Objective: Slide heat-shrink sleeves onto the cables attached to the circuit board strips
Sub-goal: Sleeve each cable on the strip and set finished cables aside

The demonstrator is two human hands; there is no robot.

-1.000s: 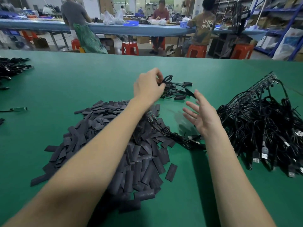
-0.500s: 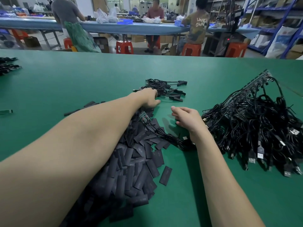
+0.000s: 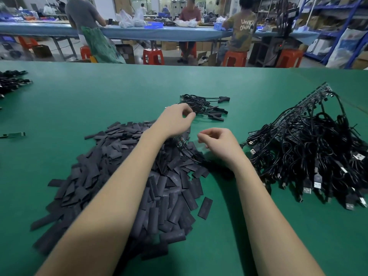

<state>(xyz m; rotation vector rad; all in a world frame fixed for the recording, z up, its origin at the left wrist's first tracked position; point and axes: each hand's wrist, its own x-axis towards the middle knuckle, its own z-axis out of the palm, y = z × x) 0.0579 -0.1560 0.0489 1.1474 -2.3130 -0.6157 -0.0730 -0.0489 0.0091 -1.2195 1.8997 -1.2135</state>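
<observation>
A large heap of flat black heat-shrink sleeves (image 3: 127,176) covers the green table (image 3: 99,96) under my left forearm. My left hand (image 3: 175,120) hovers over the heap's far edge with loosely curled fingers and nothing visible in them. It is just short of a small bundle of sleeved cables (image 3: 205,107). A small circuit board strip (image 3: 180,141) lies below that hand, its black cable running toward my right wrist. My right hand (image 3: 217,141) hangs beside it with fingers curled against the thumb; whether it pinches anything is unclear.
A big tangle of black USB cables on circuit board strips (image 3: 310,148) fills the right side. More cables (image 3: 12,80) and a lone board (image 3: 14,134) lie at the far left. Several people work at a blue table (image 3: 159,33) beyond.
My left hand set a cable onto the small bundle, dropped toward the table, then lifted slightly. My right hand closed from spread fingers and moved left, away from the cable tangle.
</observation>
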